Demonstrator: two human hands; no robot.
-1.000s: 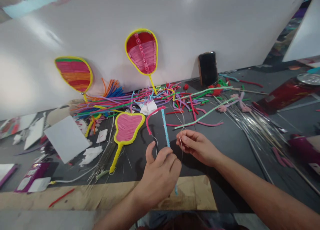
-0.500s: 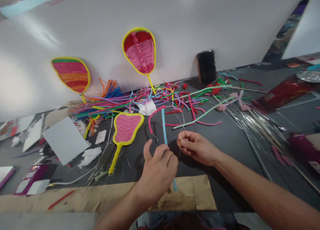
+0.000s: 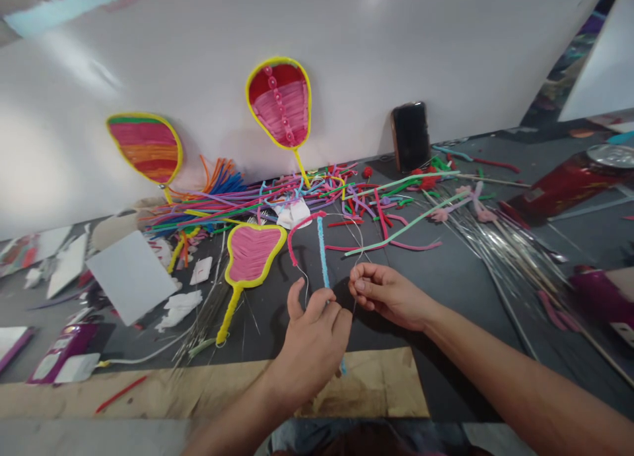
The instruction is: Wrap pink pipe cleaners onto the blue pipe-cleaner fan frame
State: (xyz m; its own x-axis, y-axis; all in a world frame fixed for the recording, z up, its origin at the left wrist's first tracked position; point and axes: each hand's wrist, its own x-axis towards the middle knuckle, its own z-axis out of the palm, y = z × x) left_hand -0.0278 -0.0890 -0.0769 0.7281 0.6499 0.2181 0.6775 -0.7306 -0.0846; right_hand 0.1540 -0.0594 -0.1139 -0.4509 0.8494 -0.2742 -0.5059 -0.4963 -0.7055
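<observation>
My left hand [image 3: 317, 334] is closed around a light blue pipe cleaner [image 3: 323, 251], whose lower end shows below the palm; the thumb sticks up. Joined near the top of the blue piece is a loop of thin wire [image 3: 357, 226], its left side wrapped in red-pink pipe cleaner [image 3: 292, 241] and the rest bare. On the loop's right side, my right hand [image 3: 379, 291] pinches the bare wire between thumb and fingertips. A pink fan shape with yellow edging and handle [image 3: 255, 251] lies left of my hands.
Two finished fan shapes, one striped [image 3: 148, 149] and one red-pink [image 3: 282, 106], lean against the white board [image 3: 198, 47]. Piled pipe cleaners [image 3: 222, 205] lie behind. A phone [image 3: 411, 136], a red can [image 3: 579, 179] and loose metal wires [image 3: 505, 258] are to the right; brown paper [image 3: 376, 383] lies in front.
The blue pipe cleaner and the red-pink side of the loop have shifted slightly left. Both hands keep their holds, and the view has moved a little.
</observation>
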